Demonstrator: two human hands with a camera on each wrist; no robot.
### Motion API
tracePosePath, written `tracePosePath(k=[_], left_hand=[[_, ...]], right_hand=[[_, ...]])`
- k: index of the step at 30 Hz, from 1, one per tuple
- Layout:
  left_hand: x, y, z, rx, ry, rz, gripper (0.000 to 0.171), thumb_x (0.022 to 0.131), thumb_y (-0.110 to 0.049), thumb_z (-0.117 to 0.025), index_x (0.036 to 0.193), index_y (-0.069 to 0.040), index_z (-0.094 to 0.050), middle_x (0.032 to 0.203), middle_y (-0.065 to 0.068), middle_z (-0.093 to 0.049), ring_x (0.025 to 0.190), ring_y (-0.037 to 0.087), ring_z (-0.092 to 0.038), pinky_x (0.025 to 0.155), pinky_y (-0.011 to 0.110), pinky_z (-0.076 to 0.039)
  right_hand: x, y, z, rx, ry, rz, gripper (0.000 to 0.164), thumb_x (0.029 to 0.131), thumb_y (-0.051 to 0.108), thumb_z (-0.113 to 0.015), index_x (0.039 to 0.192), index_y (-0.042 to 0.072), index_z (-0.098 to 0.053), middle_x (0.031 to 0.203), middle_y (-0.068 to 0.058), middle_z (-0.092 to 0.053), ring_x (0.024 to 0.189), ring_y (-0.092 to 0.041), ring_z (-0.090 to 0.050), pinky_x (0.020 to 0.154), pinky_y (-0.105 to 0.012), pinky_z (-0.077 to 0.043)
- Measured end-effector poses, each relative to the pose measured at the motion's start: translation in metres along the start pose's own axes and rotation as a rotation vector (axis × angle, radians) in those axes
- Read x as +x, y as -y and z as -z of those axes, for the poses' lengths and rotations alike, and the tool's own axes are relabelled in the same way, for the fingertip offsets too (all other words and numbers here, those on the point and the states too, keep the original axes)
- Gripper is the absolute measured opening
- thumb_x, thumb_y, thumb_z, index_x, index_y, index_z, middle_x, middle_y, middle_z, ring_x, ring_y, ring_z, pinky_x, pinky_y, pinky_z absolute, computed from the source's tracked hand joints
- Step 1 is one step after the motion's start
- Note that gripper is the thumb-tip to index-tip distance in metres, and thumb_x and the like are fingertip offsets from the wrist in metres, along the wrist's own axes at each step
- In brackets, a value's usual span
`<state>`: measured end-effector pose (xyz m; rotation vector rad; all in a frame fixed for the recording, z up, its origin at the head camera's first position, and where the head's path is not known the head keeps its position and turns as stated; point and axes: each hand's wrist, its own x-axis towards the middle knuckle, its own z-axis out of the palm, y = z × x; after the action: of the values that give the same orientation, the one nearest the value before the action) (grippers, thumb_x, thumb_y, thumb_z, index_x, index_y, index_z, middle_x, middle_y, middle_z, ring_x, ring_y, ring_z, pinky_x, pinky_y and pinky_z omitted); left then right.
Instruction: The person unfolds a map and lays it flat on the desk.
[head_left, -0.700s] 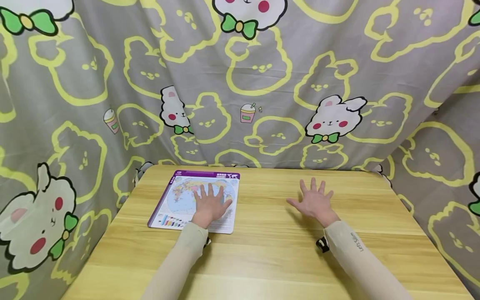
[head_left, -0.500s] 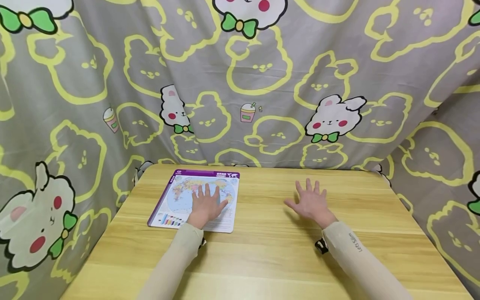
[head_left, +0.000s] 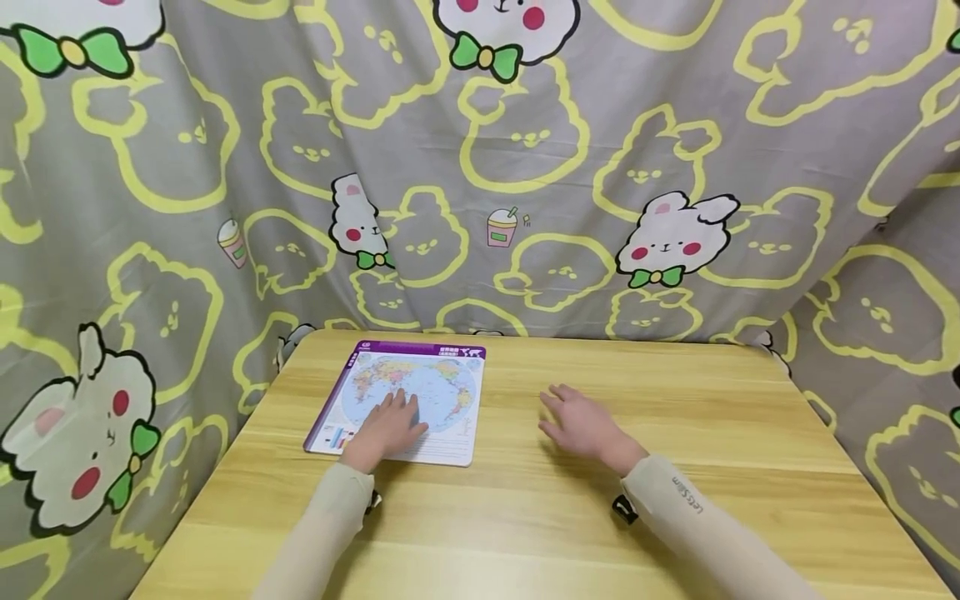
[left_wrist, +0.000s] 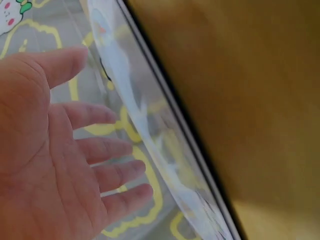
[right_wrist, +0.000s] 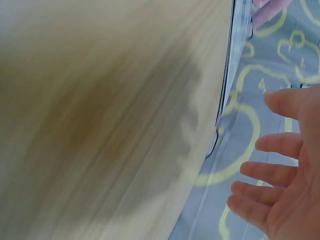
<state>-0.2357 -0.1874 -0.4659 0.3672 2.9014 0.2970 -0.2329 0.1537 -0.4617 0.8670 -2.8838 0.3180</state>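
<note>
A flat world map board (head_left: 442, 400) with a purple top and left border lies at the left back of the wooden table. Over its lower left part is my left hand (head_left: 384, 429), palm down, hiding some of the print. In the left wrist view the left hand's fingers (left_wrist: 120, 175) are spread and hold nothing, with the board's edge (left_wrist: 170, 95) beyond the fingertips. My right hand (head_left: 585, 423) is over the table to the right of the board, its relaxed fingers pointing left. The right wrist view shows that hand's fingers (right_wrist: 267, 175) holding nothing.
The wooden table (head_left: 525, 533) reaches back to a grey curtain (head_left: 525, 275) with yellow outlines and white rabbits. Curtain also hangs along the left and right sides. A small black wrist device (head_left: 624, 508) shows under the right sleeve.
Both hands have moved left and slightly nearer the body. Their fingers, spread wide before, are closer together, and more of the printed map shows. The head view has shifted slightly.
</note>
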Motion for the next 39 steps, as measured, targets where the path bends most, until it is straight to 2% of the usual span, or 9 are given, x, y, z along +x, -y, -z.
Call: tracePosePath(k=[3, 8, 15, 30, 39], left_hand=[[-0.004, 0.009, -0.002, -0.002, 0.006, -0.001, 0.064, 0.098, -0.038, -0.046, 0.143, 0.005, -0.033, 0.149, 0.03, -0.021, 0.136, 0.048, -0.019, 0.109, 0.058, -0.019], [-0.01, 0.026, -0.003, 0.0, -0.007, -0.012, 0.062, 0.098, -0.036, -0.047, 0.141, 0.008, -0.035, 0.147, 0.032, -0.023, 0.134, 0.05, -0.02, 0.108, 0.059, -0.02], [-0.02, 0.05, -0.003, 0.003, -0.003, 0.013, 0.063, 0.097, -0.034, -0.047, 0.141, 0.009, -0.034, 0.147, 0.034, -0.021, 0.134, 0.051, -0.018, 0.108, 0.06, -0.02], [-0.035, 0.091, -0.003, -0.013, -0.012, 0.077, 0.067, 0.095, -0.036, -0.049, 0.139, 0.012, -0.034, 0.144, 0.04, -0.018, 0.132, 0.056, -0.015, 0.106, 0.062, -0.02], [-0.041, 0.099, 0.004, -0.057, -0.001, 0.06, 0.069, 0.095, -0.038, -0.051, 0.138, 0.013, -0.035, 0.143, 0.042, -0.015, 0.13, 0.059, -0.014, 0.104, 0.064, -0.023]], right_hand=[[0.005, 0.011, -0.005, 0.018, 0.021, 0.064, 0.052, 0.092, 0.03, -0.061, 0.131, -0.003, -0.053, 0.133, -0.026, -0.048, 0.124, -0.04, -0.045, 0.1, -0.05, -0.04], [0.014, 0.028, -0.013, 0.032, 0.103, 0.118, 0.053, 0.093, 0.031, -0.058, 0.135, -0.001, -0.05, 0.14, -0.023, -0.043, 0.129, -0.038, -0.04, 0.106, -0.048, -0.034], [0.024, 0.051, -0.022, -0.018, 0.158, 0.204, 0.052, 0.094, 0.034, -0.056, 0.135, 0.002, -0.051, 0.141, -0.02, -0.043, 0.129, -0.035, -0.041, 0.107, -0.042, -0.034], [0.047, 0.087, -0.037, -0.041, 0.285, 0.252, 0.06, 0.095, 0.041, -0.054, 0.14, 0.003, -0.045, 0.149, -0.018, -0.032, 0.136, -0.035, -0.029, 0.109, -0.038, -0.03], [0.056, 0.095, -0.039, -0.076, 0.361, 0.297, 0.059, 0.095, 0.042, -0.053, 0.141, 0.007, -0.044, 0.151, -0.017, -0.027, 0.138, -0.034, -0.025, 0.11, -0.038, -0.028]])
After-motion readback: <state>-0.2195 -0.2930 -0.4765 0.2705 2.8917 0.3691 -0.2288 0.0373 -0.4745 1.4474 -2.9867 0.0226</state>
